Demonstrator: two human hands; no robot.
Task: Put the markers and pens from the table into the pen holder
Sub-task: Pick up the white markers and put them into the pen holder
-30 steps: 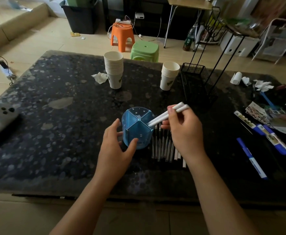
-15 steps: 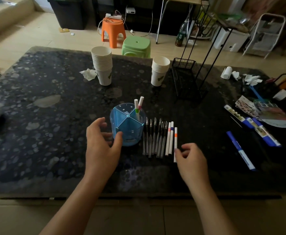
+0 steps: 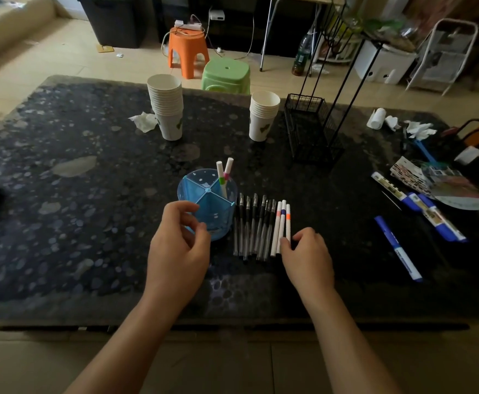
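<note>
A round blue pen holder (image 3: 204, 194) with divided compartments stands mid-table. Two white markers (image 3: 223, 174) stick up from its right compartment. Right of the holder lies a row of several black pens (image 3: 254, 227) and three white markers (image 3: 281, 223). My left hand (image 3: 177, 251) curls beside the holder's near left wall, fingers apart, holding nothing. My right hand (image 3: 308, 257) rests at the near ends of the white markers, fingertips touching them; no marker is lifted.
Two stacks of paper cups (image 3: 168, 105) (image 3: 262, 115) and a black wire rack (image 3: 309, 129) stand behind. Blue-capped markers (image 3: 397, 250) (image 3: 437, 220), papers and tissues lie at the right. A crumpled tissue (image 3: 143, 120) sits by the left cup stack.
One second ago my right hand held two white markers over the holder; they now stand in it. The right hand has come down to the row of white markers on the table.
</note>
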